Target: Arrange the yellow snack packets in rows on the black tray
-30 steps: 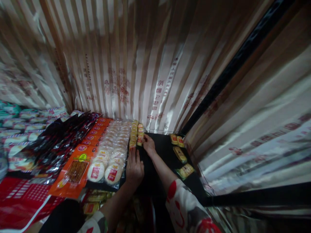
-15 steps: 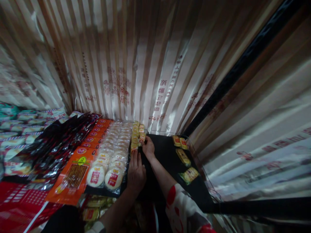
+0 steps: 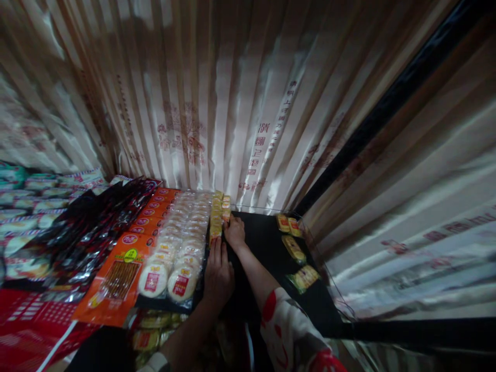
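Fingertips (image 3: 218, 246) of the left hand (image 3: 219, 276) touch yellow packets (image 3: 216, 222).
Its fingers lie straight, unclamped; the right hand's (image 3: 234, 231) grip, just beyond, cannot be told. Packets reach toward the tabletop's (image 3: 263, 235) back edge; uneven pushing could buckle their rows.

Shop or stall, w/ rows of pkgd snacks (image 3: 180, 248)
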{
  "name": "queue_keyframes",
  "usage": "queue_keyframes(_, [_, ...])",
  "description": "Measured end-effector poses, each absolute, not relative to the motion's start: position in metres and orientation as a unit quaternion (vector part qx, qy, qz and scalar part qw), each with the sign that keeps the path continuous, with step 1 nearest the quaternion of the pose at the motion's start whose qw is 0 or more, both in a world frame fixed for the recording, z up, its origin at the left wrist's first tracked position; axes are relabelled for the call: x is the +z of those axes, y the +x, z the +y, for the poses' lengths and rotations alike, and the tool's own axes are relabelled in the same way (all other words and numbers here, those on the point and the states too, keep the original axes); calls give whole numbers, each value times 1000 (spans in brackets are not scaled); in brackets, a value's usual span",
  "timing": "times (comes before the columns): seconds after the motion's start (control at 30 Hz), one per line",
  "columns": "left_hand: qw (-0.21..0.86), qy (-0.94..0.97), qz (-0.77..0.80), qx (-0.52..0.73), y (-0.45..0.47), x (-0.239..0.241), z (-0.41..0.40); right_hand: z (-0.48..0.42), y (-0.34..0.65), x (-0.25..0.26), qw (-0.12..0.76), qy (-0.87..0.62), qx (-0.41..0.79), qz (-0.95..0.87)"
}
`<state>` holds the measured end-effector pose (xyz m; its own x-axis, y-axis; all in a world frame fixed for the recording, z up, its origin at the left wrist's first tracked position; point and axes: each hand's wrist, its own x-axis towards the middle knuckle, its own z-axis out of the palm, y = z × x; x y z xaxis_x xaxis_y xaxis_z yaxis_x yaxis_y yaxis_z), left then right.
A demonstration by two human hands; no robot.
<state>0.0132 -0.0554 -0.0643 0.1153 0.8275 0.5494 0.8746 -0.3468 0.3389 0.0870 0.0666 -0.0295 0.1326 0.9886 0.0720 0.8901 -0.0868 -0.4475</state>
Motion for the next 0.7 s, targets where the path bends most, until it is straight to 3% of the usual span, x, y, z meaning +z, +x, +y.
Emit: queue_keyframes(0.7, [47,-748,-563,-347,14,-67,-54,74,93,-30,281,-740,253,-556])
